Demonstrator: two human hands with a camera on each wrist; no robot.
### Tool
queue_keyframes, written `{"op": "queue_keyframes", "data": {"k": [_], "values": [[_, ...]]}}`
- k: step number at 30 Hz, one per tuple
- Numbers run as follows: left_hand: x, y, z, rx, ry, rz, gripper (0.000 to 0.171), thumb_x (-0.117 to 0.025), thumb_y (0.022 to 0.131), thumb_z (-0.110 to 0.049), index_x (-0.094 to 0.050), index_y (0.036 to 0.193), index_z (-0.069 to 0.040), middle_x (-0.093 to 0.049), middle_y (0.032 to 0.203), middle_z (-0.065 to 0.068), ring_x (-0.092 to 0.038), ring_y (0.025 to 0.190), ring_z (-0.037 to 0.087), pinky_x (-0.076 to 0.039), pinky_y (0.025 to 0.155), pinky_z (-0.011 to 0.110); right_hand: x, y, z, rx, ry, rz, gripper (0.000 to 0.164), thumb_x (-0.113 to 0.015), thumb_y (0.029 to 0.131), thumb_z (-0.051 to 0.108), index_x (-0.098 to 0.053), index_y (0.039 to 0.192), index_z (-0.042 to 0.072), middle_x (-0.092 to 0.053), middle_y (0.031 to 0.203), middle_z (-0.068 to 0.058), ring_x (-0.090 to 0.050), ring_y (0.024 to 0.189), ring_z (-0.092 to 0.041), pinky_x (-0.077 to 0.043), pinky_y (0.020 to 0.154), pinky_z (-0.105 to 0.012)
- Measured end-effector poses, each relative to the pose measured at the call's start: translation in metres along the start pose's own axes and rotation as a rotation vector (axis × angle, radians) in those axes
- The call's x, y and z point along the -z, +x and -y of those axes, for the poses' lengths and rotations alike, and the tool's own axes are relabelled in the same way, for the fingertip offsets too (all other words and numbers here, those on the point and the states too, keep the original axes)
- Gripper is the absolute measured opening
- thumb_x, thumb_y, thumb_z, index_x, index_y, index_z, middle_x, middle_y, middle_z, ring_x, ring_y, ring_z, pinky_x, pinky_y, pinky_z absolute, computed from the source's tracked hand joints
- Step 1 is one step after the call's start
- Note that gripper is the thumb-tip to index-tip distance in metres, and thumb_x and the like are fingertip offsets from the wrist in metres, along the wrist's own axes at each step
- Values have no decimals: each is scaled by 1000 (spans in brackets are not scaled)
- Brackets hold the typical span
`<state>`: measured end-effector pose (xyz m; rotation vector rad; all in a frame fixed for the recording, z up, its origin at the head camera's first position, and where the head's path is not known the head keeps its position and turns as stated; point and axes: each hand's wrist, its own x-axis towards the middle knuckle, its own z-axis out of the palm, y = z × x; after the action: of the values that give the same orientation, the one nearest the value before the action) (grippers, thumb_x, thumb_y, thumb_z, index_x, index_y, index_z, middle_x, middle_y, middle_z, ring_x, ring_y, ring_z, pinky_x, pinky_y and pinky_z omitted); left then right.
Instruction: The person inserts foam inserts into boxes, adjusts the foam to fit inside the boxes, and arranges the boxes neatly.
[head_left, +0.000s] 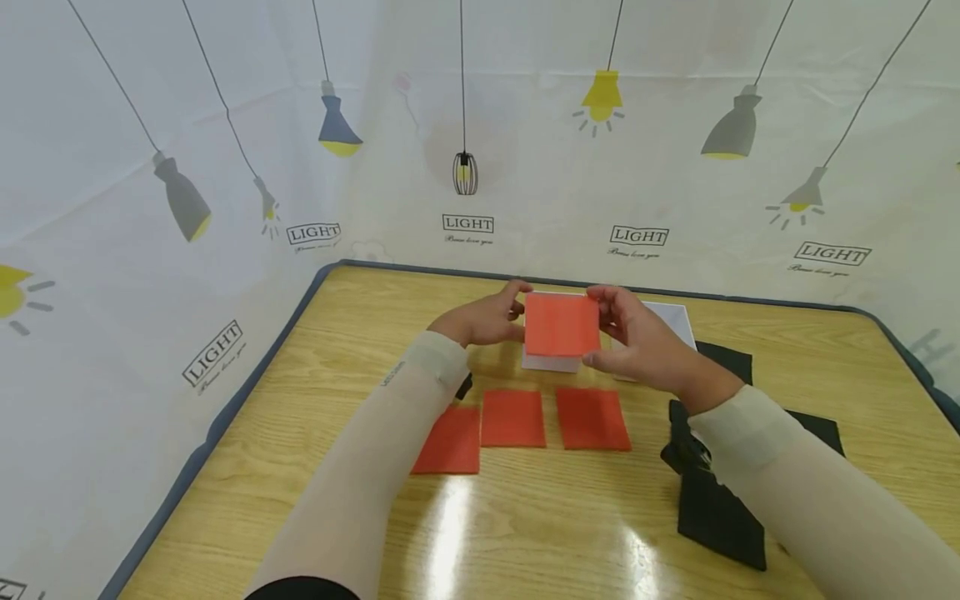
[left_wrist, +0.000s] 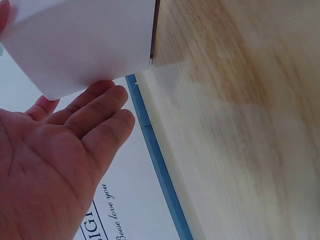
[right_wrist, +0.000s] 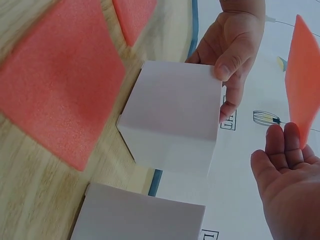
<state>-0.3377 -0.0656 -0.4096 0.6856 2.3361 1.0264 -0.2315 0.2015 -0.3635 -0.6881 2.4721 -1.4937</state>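
Note:
A white box point(right_wrist: 172, 100) stands on the table, its front partly hidden in the head view by a red foam square point(head_left: 562, 325). My left hand point(head_left: 491, 318) holds the box at its left side, the thumb point(right_wrist: 231, 64) on the near edge and the fingers point(left_wrist: 102, 112) against the side and back. Raised in front of the box top, the red square is held by my right hand point(head_left: 641, 342) at its right edge, fingers at the upper corner and thumb at the lower one. In the right wrist view this square point(right_wrist: 302, 80) appears nearly edge-on.
Three red squares lie nearer me, at left point(head_left: 453, 442), middle point(head_left: 513, 418) and right point(head_left: 592, 419). A second white box point(head_left: 675, 321) stands beyond my right hand. Several black squares point(head_left: 722, 517) lie at the right. A printed sheet point(head_left: 540, 125) hangs behind the wooden table point(head_left: 540, 525).

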Motion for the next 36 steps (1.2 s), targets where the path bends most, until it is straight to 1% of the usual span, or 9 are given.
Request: {"op": "queue_keyframes", "data": {"k": [5, 10, 15, 20, 24, 31, 36], "values": [[1, 1, 1, 3, -14, 10, 81, -67, 102, -30, -15, 163, -21, -42, 163, 16, -35, 156, 36, -32, 126, 49, 3, 4, 0, -10, -3, 1, 84, -76, 91, 1, -25, 157, -2, -52, 137, -19, -49, 137, -35, -31, 124, -58], [3, 0, 2, 12, -19, 7, 78, -69, 101, -34, -19, 159, -24, -42, 162, 15, -35, 156, 36, -33, 125, 50, 5, 10, 0, -5, 8, 1, 85, -75, 92, 1, -22, 159, -4, -51, 138, -21, -48, 136, -37, -30, 124, -59], [2, 0, 2, 11, -11, -9, 77, -70, 100, -34, -20, 158, -24, -44, 161, 16, -36, 156, 37, -35, 124, 50, 7, 16, -1, -20, 11, -3, 86, -75, 92, 2, -22, 159, -4, -50, 139, -21, -48, 137, -35, -31, 124, -57], [1, 1, 2, 3, -46, -10, 83, -74, 98, -33, -20, 159, -23, -42, 162, 18, -35, 156, 39, -34, 124, 50, 8, 20, 0, -39, 9, -8, 87, -76, 92, 3, -21, 160, -3, -48, 140, -21, -47, 140, -35, -30, 125, -55], [1, 1, 2, 5, -46, -9, 86, -76, 97, -34, -20, 160, -23, -43, 162, 18, -35, 155, 39, -35, 123, 51, 9, 23, 1, -54, 3, -20, 88, -77, 92, 4, -21, 160, -2, -49, 140, -21, -47, 140, -36, -31, 125, -55], [2, 0, 0, 20, -49, -4, 87, -76, 97, -33, -19, 161, -23, -43, 163, 17, -35, 156, 38, -34, 124, 51, 11, 29, 1, -82, 15, -24, 90, -77, 92, 4, -20, 161, -1, -49, 143, -21, -47, 139, -37, -31, 125, -56], [1, 0, -2, 13, -48, 0, 86, -76, 96, -35, -19, 160, -24, -44, 162, 16, -36, 155, 38, -34, 124, 52, 12, 33, -2, -109, -7, -28, 90, -77, 92, 5, -20, 162, 0, -50, 144, -20, -48, 137, -37, -31, 124, -57]]}}
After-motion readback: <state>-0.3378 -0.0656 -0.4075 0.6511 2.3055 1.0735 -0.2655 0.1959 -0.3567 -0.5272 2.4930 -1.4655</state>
